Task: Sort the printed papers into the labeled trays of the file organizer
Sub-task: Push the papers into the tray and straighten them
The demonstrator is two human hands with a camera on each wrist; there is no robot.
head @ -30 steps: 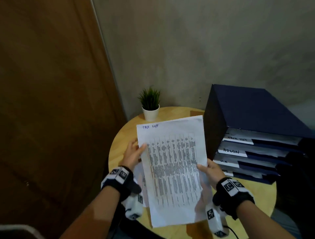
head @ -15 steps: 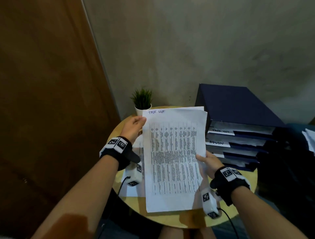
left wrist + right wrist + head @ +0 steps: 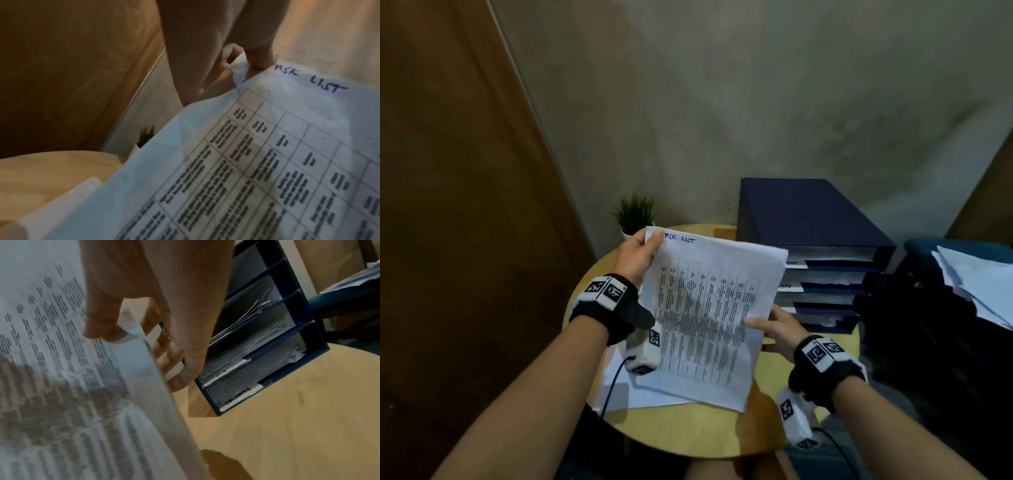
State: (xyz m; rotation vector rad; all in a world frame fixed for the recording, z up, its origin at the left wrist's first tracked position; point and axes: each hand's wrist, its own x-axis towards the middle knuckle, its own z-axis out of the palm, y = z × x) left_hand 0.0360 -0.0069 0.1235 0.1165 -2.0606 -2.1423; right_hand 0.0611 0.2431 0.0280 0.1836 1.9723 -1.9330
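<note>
Head view: both hands pinch the thin, floppy task-list sheet [image 3: 709, 318], left hand [image 3: 635, 257] at top corner, right hand [image 3: 777, 330] mid-edge; support opposite edges to stop sagging.

head downward, wrists close, sharing paper [image 3: 709, 308]

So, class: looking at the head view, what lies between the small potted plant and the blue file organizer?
Only bare round wooden table, seen in the head view between plant and organizer.
</note>
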